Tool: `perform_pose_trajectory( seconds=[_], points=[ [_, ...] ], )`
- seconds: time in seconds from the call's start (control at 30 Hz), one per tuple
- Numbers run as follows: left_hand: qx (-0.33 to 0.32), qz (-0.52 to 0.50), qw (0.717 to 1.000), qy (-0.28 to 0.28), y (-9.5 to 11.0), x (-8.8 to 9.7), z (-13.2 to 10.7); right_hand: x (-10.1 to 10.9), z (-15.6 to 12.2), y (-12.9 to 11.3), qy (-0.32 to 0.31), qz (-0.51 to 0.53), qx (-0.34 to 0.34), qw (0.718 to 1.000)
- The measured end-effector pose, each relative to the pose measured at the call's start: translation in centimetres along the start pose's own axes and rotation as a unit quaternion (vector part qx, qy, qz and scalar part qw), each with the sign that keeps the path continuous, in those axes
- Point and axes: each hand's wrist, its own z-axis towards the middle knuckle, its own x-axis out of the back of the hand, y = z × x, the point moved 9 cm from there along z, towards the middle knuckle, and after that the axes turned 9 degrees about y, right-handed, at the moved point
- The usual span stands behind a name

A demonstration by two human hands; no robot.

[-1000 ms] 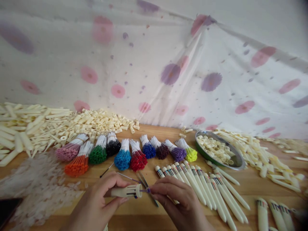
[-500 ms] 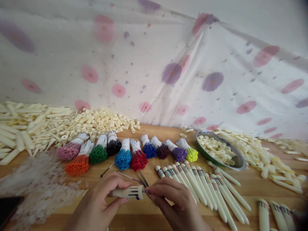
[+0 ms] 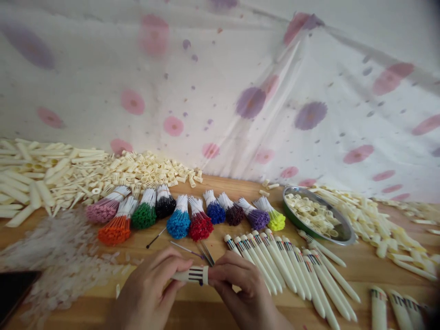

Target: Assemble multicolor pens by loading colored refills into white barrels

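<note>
My left hand [image 3: 156, 282] is closed around the cream barrel of a multicolour pen [image 3: 194, 275], held level with its slotted end to the right. Dark strips show in the slots. The thumb and fingers of my right hand [image 3: 240, 284] are pinched together against that slotted end; whatever lies between them is hidden. Just beyond the hands are metal tweezers [image 3: 206, 253] and a loose purple-tipped refill [image 3: 185, 249]. A black-tipped refill [image 3: 156, 237] lies farther left. Bundles of refills stand behind, among them light blue [image 3: 178, 222], red [image 3: 200, 224] and purple [image 3: 257, 217].
Several filled pens [image 3: 278, 261] lie in a row at right. Behind them sits a metal bowl [image 3: 349, 236] of slotted cream parts. Cream tubes [image 3: 20, 192] and small translucent pieces [image 3: 68, 256] are heaped at left, near a dark flat object [image 3: 17, 293]. A patterned sheet [image 3: 206, 68] hangs behind.
My right fingers have closed up to the pen's slotted end, and the thin purple refill that stuck out there is no longer visible. The view has shifted slightly.
</note>
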Motion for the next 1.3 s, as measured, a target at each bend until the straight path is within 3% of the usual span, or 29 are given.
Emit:
perform_pose_trajectory(
  seconds=[0.13, 0.4, 0.57, 0.73, 0.9, 1.0, 1.13, 1.23, 1.3],
  points=[
    [0.001, -0.011, 1.0, 0.012, 0.4, 0.4, 0.3, 0.4, -0.1, 0.8, 0.018, 0.035, -0.046, 0.998],
    [-0.052, 0.039, 0.996, 0.058, 1.6, 1.3, 0.4, 0.9, -0.3, 0.3, 0.061, -0.015, -0.037, 0.997],
    [-0.096, 0.124, 0.982, 0.101, 2.7, 1.8, -0.2, 0.4, -0.4, 0.4, 0.038, -0.02, -0.043, 0.998],
    [-0.156, 0.185, 0.967, 0.076, 3.5, 1.4, -0.8, -0.4, -0.4, 1.8, -0.008, 0.021, -0.108, 0.994],
    [-0.202, 0.199, 0.952, 0.112, 4.9, 1.5, -0.5, -0.7, -0.2, 2.4, -0.029, 0.093, -0.169, 0.981],
    [-0.206, 0.189, 0.952, 0.128, 5.1, 1.7, -0.6, -0.8, -0.4, 2.7, -0.045, 0.138, -0.234, 0.961],
    [-0.201, 0.183, 0.96, 0.074, 4.5, 1.3, -1.0, -1.4, -1.7, 3.5, -0.056, 0.23, -0.344, 0.909],
    [-0.188, 0.174, 0.965, 0.058, 4.1, 1.3, -1.2, -1.8, -2.9, 4.5, -0.011, 0.289, -0.407, 0.867],
    [-0.164, 0.164, 0.971, 0.066, 3.7, 1.5, -1.3, -1.8, -3.4, 5.1, 0.026, 0.299, -0.421, 0.856]
  ],
)
